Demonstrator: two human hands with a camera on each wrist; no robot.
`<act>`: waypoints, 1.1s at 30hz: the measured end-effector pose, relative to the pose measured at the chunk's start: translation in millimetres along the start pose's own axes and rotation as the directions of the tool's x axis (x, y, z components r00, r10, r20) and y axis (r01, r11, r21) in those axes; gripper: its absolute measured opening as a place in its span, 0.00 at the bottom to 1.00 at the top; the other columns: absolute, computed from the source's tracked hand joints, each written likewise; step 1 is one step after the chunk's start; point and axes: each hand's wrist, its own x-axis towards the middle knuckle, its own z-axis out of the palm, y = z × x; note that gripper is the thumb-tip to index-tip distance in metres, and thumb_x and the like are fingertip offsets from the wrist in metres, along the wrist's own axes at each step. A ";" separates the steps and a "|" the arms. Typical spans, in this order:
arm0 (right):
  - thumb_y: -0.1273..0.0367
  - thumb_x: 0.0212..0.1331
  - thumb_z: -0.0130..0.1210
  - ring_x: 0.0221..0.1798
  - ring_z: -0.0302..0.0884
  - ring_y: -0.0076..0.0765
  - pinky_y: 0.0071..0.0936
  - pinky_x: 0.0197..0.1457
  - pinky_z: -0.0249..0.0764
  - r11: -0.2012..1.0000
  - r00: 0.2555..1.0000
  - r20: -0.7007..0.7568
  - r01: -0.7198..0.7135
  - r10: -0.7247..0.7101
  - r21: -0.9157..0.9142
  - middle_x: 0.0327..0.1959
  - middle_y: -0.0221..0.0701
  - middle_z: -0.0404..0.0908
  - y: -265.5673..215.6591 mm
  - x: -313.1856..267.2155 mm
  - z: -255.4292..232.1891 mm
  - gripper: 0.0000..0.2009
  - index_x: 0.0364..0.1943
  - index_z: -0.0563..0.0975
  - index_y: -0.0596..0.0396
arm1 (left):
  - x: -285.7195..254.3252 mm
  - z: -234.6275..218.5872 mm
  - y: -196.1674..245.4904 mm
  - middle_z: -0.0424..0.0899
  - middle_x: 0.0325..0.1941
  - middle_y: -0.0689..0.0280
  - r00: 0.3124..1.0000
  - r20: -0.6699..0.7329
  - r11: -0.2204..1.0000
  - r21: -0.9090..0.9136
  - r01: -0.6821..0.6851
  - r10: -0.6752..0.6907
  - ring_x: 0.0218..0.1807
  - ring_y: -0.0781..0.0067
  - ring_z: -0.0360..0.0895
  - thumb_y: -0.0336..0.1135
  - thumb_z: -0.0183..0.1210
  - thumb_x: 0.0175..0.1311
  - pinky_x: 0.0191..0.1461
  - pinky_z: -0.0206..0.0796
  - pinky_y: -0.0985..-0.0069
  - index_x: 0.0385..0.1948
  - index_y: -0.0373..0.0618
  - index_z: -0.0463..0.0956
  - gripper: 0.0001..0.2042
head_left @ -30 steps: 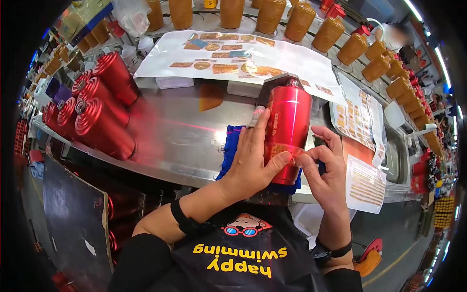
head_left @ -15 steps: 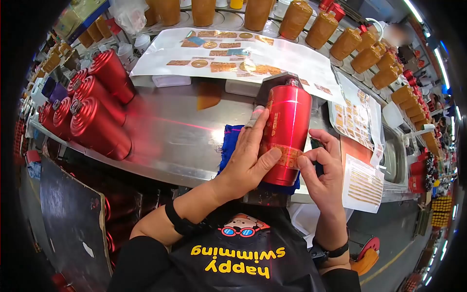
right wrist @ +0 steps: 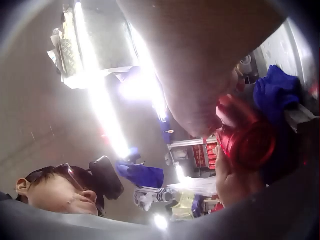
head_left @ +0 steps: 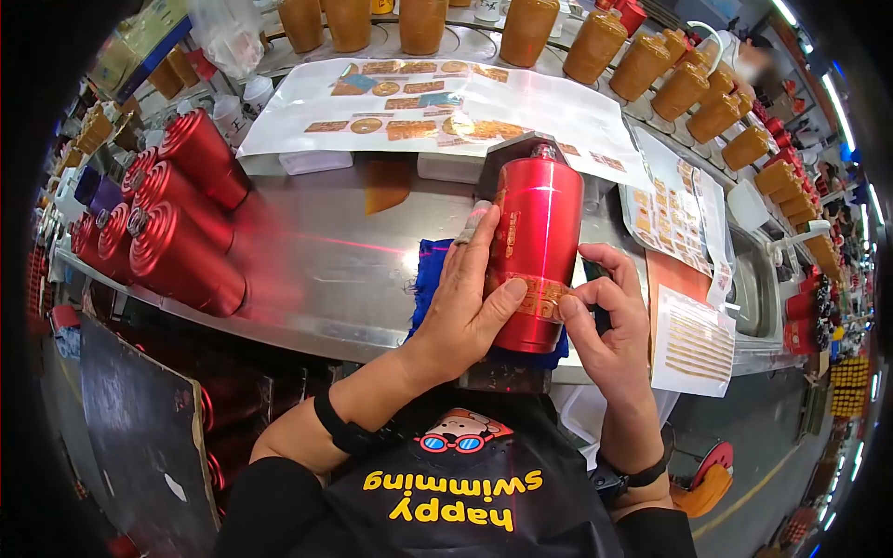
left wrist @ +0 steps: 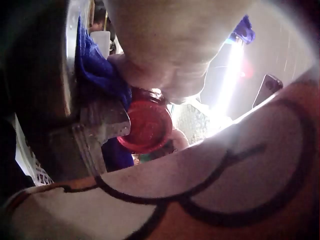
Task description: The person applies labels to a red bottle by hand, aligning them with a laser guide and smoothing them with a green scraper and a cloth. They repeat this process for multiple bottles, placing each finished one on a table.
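Note:
A shiny red bottle [head_left: 541, 223] lies on a blue cloth [head_left: 429, 270], its neck away from the body. Around its lower part runs a gold patterned strip [head_left: 539, 299]. My left hand [head_left: 456, 312] rests along the bottle's left side, fingers straight, thumb pressing the strip's left part. At the strip's right end my right hand [head_left: 609, 325] pinches it between thumb and index finger. In the left wrist view the bottle's round base [left wrist: 146, 127] shows below the hand; the right wrist view shows the base [right wrist: 250, 145] too.
Several red bottles [head_left: 186, 237] stand at the left. A white sheet of gold decals [head_left: 316, 107] spans the back, a strip sheet [head_left: 693, 344] lies at the right beside a sink [head_left: 758, 298]. Brown bottles [head_left: 423, 26] line the far side.
The left thumb has shifted left along the strip, away from the right fingertips, which stay at its right end. Brown bottles at the back have moved along their line.

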 end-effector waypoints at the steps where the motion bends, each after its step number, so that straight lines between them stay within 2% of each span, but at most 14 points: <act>1: 0.75 0.55 0.61 0.51 0.76 0.41 0.32 0.52 0.71 1.000 1.000 0.002 -0.021 0.021 0.019 0.55 0.47 0.72 0.1 -0.1 0.4 0.03 0.28 0.78 0.61 | -0.1 0.0 -0.2 0.49 0.76 0.41 1.000 0.002 1.000 0.004 -0.001 0.001 0.78 0.44 0.46 0.45 0.51 0.73 0.78 0.37 0.58 0.73 0.33 0.43 0.37; 6: 0.76 0.55 0.60 0.51 0.77 0.40 0.31 0.51 0.72 0.999 1.000 0.010 -0.024 0.024 0.029 0.56 0.46 0.72 3.5 -0.7 0.7 0.02 0.30 0.79 0.61 | 0.8 -0.9 3.0 0.49 0.76 0.41 1.000 0.004 1.000 -0.003 -0.002 0.002 0.78 0.44 0.46 0.44 0.51 0.73 0.78 0.37 0.58 0.73 0.33 0.43 0.36; 9: 0.78 0.54 0.59 0.52 0.77 0.38 0.28 0.51 0.73 0.994 0.986 -0.134 -0.106 0.101 -0.030 0.56 0.46 0.74 9.7 -5.7 -2.1 0.05 0.36 0.79 0.60 | -0.5 0.5 2.3 0.50 0.76 0.41 1.000 0.003 1.000 -0.023 0.012 -0.012 0.77 0.44 0.46 0.43 0.51 0.73 0.78 0.38 0.58 0.73 0.32 0.43 0.36; 10: 0.79 0.59 0.56 0.52 0.77 0.33 0.25 0.51 0.73 0.996 0.975 -0.223 -0.035 0.015 -0.087 0.56 0.43 0.76 27.0 -11.5 -4.2 0.11 0.46 0.78 0.61 | -0.4 1.1 1.8 0.50 0.76 0.41 1.000 0.002 0.999 -0.037 0.019 -0.019 0.77 0.44 0.46 0.43 0.51 0.73 0.78 0.38 0.58 0.73 0.32 0.43 0.36; 12: 0.78 0.64 0.52 0.52 0.77 0.29 0.22 0.53 0.73 0.908 0.934 -0.269 -0.113 0.236 0.404 0.54 0.39 0.77 1.4 -10.2 -2.6 0.15 0.55 0.74 0.62 | -0.1 2.2 0.4 0.50 0.75 0.41 1.000 -0.015 1.000 -0.006 0.001 -0.002 0.77 0.44 0.47 0.42 0.51 0.73 0.78 0.38 0.58 0.73 0.32 0.43 0.36; 13: 0.77 0.67 0.50 0.50 0.76 0.25 0.21 0.53 0.72 0.943 0.953 -0.229 -0.122 0.199 0.310 0.52 0.36 0.78 -8.0 -10.1 -3.4 0.17 0.60 0.70 0.62 | -0.8 2.5 0.2 0.51 0.75 0.41 1.000 -0.019 1.000 0.012 -0.006 0.006 0.77 0.43 0.48 0.42 0.51 0.73 0.78 0.38 0.58 0.73 0.31 0.43 0.36; 14: 0.76 0.67 0.52 0.49 0.76 0.25 0.22 0.53 0.72 0.905 0.955 -0.173 -0.156 0.241 0.397 0.50 0.35 0.79 -23.8 -6.3 1.4 0.18 0.60 0.70 0.61 | -1.0 2.4 0.3 0.51 0.75 0.41 1.000 -0.014 1.000 0.021 0.001 -0.001 0.76 0.43 0.48 0.42 0.51 0.73 0.78 0.38 0.59 0.73 0.31 0.43 0.36; 17: 0.72 0.68 0.52 0.48 0.74 0.24 0.23 0.52 0.72 0.944 0.969 -0.098 -0.193 0.225 0.268 0.48 0.32 0.78 -7.7 -12.4 15.2 0.16 0.58 0.70 0.61 | 0.1 1.5 0.8 0.50 0.75 0.40 1.000 0.002 0.999 0.033 0.006 -0.006 0.77 0.43 0.48 0.42 0.50 0.73 0.78 0.38 0.59 0.73 0.30 0.43 0.36; 23: 0.69 0.70 0.53 0.46 0.72 0.19 0.19 0.52 0.71 0.677 0.897 -0.083 -0.264 0.434 0.687 0.46 0.29 0.77 33.2 -42.3 31.2 0.17 0.58 0.69 0.61 | -1.7 4.1 3.6 0.50 0.75 0.40 0.999 -0.032 0.999 0.032 -0.005 0.006 0.77 0.42 0.47 0.47 0.48 0.74 0.78 0.35 0.54 0.73 0.30 0.44 0.36; 26: 0.68 0.70 0.55 0.46 0.72 0.19 0.19 0.51 0.71 0.639 0.885 -0.052 -0.293 0.462 0.711 0.46 0.28 0.77 34.9 -42.9 27.2 0.16 0.57 0.70 0.61 | -13.8 -3.5 14.3 0.55 0.75 0.44 0.943 0.043 0.810 0.501 -0.306 0.330 0.77 0.42 0.49 0.55 0.48 0.72 0.77 0.30 0.46 0.72 0.31 0.49 0.38; 27: 0.68 0.69 0.55 0.45 0.72 0.18 0.19 0.51 0.71 0.638 0.882 -0.042 -0.306 0.470 0.707 0.45 0.28 0.77 34.7 -43.5 26.1 0.16 0.56 0.70 0.61 | -17.7 -3.0 19.5 0.63 0.73 0.50 0.922 0.108 0.730 0.579 -0.363 0.373 0.77 0.42 0.49 0.63 0.46 0.69 0.75 0.24 0.39 0.70 0.36 0.57 0.40; 28: 0.68 0.69 0.55 0.45 0.72 0.18 0.19 0.50 0.71 0.616 0.878 -0.028 -0.311 0.477 0.724 0.45 0.28 0.77 34.9 -44.0 24.7 0.16 0.55 0.70 0.61 | -23.0 -2.5 26.4 0.68 0.71 0.55 0.919 0.210 0.642 0.663 -0.384 0.333 0.77 0.44 0.49 0.58 0.56 0.64 0.76 0.23 0.40 0.69 0.41 0.62 0.37; 30: 0.68 0.68 0.56 0.44 0.72 0.18 0.19 0.50 0.72 0.577 0.876 -0.001 -0.316 0.482 0.753 0.44 0.29 0.78 35.6 -41.7 21.1 0.15 0.54 0.70 0.61 | -21.3 -1.5 16.1 0.71 0.69 0.56 0.830 0.303 0.426 0.746 -0.512 0.469 0.77 0.45 0.52 0.48 0.66 0.56 0.76 0.22 0.39 0.69 0.45 0.62 0.38; 33: 0.68 0.68 0.57 0.44 0.72 0.18 0.18 0.48 0.72 0.731 0.898 -0.110 -0.270 0.426 0.626 0.44 0.29 0.79 38.0 -35.5 12.8 0.13 0.51 0.71 0.60 | -17.2 -6.8 14.3 0.70 0.70 0.57 0.823 0.281 0.498 0.684 -0.533 0.494 0.77 0.47 0.54 0.40 0.71 0.48 0.77 0.23 0.40 0.69 0.44 0.61 0.43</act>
